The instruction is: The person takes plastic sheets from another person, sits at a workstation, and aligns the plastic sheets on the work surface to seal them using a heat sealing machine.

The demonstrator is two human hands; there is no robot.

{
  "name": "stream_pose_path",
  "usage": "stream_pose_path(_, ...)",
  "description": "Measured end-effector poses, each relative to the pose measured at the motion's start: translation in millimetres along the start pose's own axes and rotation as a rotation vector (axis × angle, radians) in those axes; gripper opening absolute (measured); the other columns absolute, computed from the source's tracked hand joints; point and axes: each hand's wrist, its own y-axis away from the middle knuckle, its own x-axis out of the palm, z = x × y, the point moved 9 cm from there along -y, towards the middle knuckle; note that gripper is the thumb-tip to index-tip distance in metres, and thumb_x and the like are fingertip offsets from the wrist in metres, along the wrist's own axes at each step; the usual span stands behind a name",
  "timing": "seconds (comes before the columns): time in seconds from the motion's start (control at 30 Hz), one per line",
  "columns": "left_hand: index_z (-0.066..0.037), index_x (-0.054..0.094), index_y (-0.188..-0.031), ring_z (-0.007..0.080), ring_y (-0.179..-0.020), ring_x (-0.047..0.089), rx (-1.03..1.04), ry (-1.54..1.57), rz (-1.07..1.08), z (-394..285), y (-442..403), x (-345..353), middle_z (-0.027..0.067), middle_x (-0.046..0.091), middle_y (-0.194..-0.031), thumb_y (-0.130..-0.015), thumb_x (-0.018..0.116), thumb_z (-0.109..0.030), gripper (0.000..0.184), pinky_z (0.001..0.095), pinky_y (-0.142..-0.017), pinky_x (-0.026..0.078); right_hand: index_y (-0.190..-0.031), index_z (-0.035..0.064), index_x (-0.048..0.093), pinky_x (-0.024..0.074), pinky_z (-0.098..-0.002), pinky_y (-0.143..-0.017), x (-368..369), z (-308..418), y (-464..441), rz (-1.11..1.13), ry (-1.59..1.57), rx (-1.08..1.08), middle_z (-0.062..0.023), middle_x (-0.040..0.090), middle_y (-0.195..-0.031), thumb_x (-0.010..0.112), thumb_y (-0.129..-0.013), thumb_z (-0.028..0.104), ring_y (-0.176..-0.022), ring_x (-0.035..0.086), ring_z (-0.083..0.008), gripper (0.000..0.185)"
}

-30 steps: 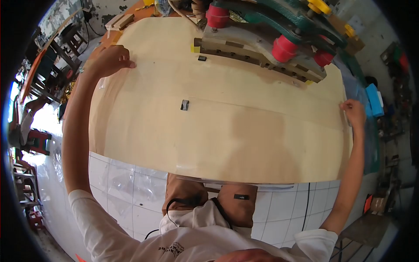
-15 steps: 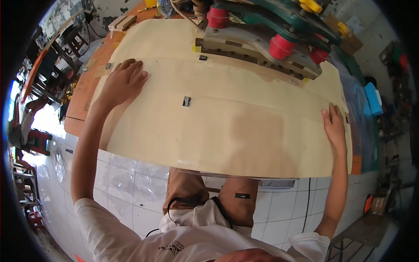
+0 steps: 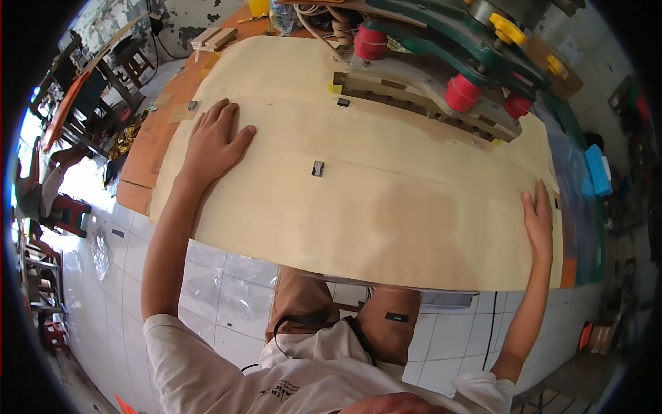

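Note:
A large cream sheet (image 3: 289,214) covers most of the bench in front of me. On its left part my left hand (image 3: 217,141) lies flat, fingers stretched and thumb apart. My right hand (image 3: 539,217) rests at the sheet's right edge, also with extended fingers and nothing held. A small dark block (image 3: 317,168) sits near the sheet's middle, and another dark piece (image 3: 343,102) lies farther back. One more small grey piece (image 3: 192,105) is by the left edge, just beyond my left fingers.
Over the sheet's back right stands a green machine frame (image 3: 427,48) with red knobs (image 3: 462,92) and a yellow knob (image 3: 508,28). Wood strips (image 3: 214,38) lie on the orange bench top (image 3: 141,169). A blue item (image 3: 597,170) is at right, a red stool (image 3: 69,212) at left.
The whole view has shifted slightly right and down. My left hand has flattened, with its thumb now spread wider. My right hand stays at the sheet's right edge.

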Motion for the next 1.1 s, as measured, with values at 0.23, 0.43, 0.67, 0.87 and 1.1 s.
stream_pose_path(0.23,0.002,0.047,-0.141,0.0369,-0.142,0.035,-0.048,-0.021,0.036,1,3,1,0.0216,0.039,-0.152,-0.093,0.053,-0.056,0.076,0.0435,-0.117,0.027,-0.154,-0.0008,0.026,0.0143,-0.0422,-0.122,1,-10,-1,0.037,0.039,0.087,-0.0193,0.022,-0.162,0.047,-0.098,0.059,-0.151,0.016,-0.0331,0.084)
stream_pose_path(0.43,0.003,0.040,-0.147,0.0332,-0.148,0.025,-0.068,-0.063,0.084,4,2,7,0.0218,0.032,-0.157,-0.092,0.049,-0.064,0.087,0.0416,-0.122,0.018,-0.154,-0.0008,0.023,0.0111,-0.0414,-0.123,5,-19,-5,0.059,0.160,0.094,-0.0187,0.019,-0.163,0.042,-0.097,0.065,-0.152,0.013,-0.0311,0.089)
stream_pose_path(0.67,0.004,0.037,-0.148,0.0316,-0.150,0.022,-0.057,-0.062,0.096,5,0,10,0.0223,0.030,-0.158,-0.092,0.048,-0.065,0.089,0.0410,-0.123,0.015,-0.156,0.0030,0.021,0.0063,-0.0434,-0.123,8,-27,-10,0.072,0.165,0.082,-0.0182,0.016,-0.164,0.037,-0.095,0.071,-0.153,0.009,-0.0301,0.093)
stream_pose_path(0.87,0.004,0.038,-0.148,0.0314,-0.150,0.022,-0.062,-0.075,0.084,7,-2,11,0.0223,0.030,-0.158,-0.092,0.048,-0.065,0.089,0.0409,-0.122,0.015,-0.156,0.0036,0.021,0.0067,-0.0440,-0.123,8,-29,-11,0.068,0.152,0.102,-0.0176,0.016,-0.164,0.037,-0.094,0.072,-0.153,0.009,-0.0312,0.094)
stream_pose_path(1.1,0.004,0.038,-0.148,0.0311,-0.150,0.022,-0.071,-0.067,0.078,7,-2,11,0.0221,0.030,-0.158,-0.092,0.049,-0.065,0.089,0.0410,-0.122,0.015,-0.157,0.0047,0.021,0.0084,-0.0441,-0.123,5,-26,-9,0.066,0.149,0.120,-0.0167,0.016,-0.164,0.039,-0.095,0.070,-0.153,0.009,-0.0312,0.091)
